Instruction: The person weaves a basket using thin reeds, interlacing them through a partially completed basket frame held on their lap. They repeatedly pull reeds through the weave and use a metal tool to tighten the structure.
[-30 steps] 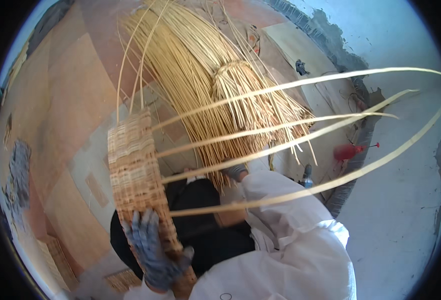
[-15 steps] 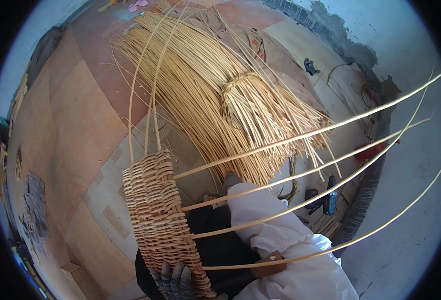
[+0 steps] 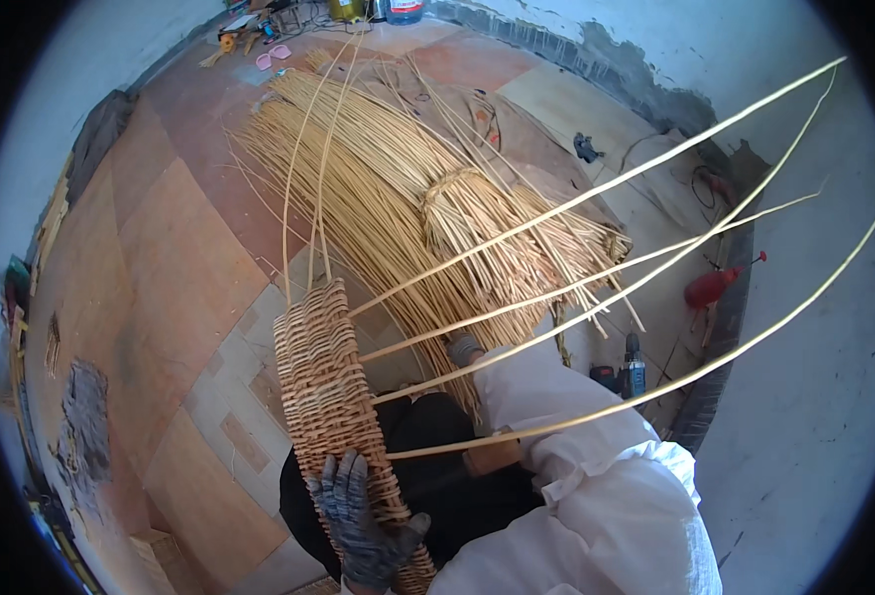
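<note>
A narrow woven wicker panel [image 3: 328,377] slants across my lap, with several long bare rods sticking out from its far end and right side. My left hand [image 3: 363,521], in a grey glove, lies flat on the panel's near part, fingers stretched forward and thumb out over its right edge. My right arm, in a white sleeve [image 3: 576,416], reaches forward under the rods. At its end my right hand [image 3: 463,347], also grey-gloved, is at the near side of a big heap of peeled rods [image 3: 358,188]; its fingers are hidden.
A brown block [image 3: 492,454] lies by my lap. To the right are a cordless drill [image 3: 636,372] and a red bulb-shaped thing [image 3: 710,288] near the wall. Pink slippers [image 3: 273,58] and a large bottle [image 3: 406,10] are at the back. Boards [image 3: 179,268] cover the left floor.
The view has tipped upward, showing more of the back. My left hand has slid further onto the panel, thumb now in sight. My right hand remains at the rod heap.
</note>
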